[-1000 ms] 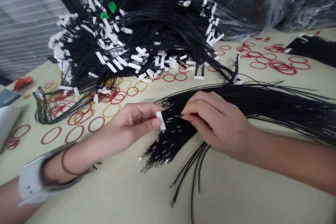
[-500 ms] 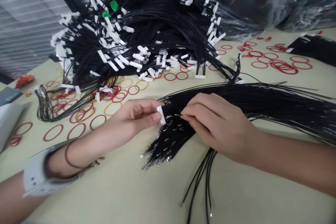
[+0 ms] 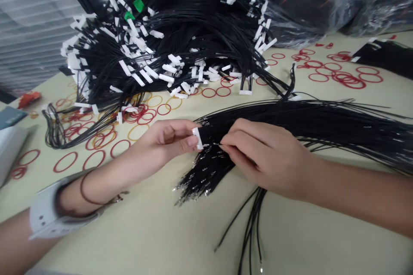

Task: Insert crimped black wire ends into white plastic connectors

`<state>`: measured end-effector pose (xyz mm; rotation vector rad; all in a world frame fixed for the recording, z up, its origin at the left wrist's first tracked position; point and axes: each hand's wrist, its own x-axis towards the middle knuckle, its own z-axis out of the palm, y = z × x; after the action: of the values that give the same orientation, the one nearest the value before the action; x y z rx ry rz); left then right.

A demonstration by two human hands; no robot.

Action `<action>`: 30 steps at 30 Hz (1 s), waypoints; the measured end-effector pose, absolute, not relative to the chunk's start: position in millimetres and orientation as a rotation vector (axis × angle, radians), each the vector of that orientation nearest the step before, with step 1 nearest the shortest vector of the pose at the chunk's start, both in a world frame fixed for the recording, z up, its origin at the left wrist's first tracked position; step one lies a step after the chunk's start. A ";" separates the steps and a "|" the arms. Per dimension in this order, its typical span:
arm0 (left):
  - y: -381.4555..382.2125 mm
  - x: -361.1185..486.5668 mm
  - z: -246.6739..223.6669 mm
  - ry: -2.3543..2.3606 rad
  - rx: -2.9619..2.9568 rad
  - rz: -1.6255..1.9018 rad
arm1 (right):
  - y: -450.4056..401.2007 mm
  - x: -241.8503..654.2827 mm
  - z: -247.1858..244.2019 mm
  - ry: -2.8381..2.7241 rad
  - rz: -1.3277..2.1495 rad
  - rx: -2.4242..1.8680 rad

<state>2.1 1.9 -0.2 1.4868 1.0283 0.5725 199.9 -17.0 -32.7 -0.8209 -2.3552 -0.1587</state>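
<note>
Seen from the wearer's head, two bare hands work close together above a cream tabletop (image 3: 155, 240). The left hand (image 3: 164, 144) is closed, its thumb and fingers pinching a narrow white connector housing (image 3: 197, 139) that stands on end against a broad bundle of thin black wires (image 3: 306, 122). The right hand (image 3: 264, 159) is closed too, pinching a single black wire (image 3: 215, 144) near its bright metal terminal, just beside the housing. This looks like the step of fitting crimped wires into the housing one at a time, and the next move seems to call for lining the fine tip up with an opening and pressing it straight in. (The tip is too small here to tell whether it has entered.) More crimped terminals (image 3: 200, 176) fan out below the hands. Beyond them sits a large heap of black wires with white connectors (image 3: 180, 38), among scattered red and yellow rubber bands (image 3: 163, 109). A white wrist brace (image 3: 45, 210) circles the left wrist.
</note>
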 end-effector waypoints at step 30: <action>0.3 2.2 -2.2 1.015 1.636 0.555 | -15.2 199.8 -32.0 -2.348 0.151 -0.900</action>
<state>2.2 0.3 -2.2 1.6358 1.0145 0.5553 199.8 -15.2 -32.0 -0.8999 -2.3479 0.1514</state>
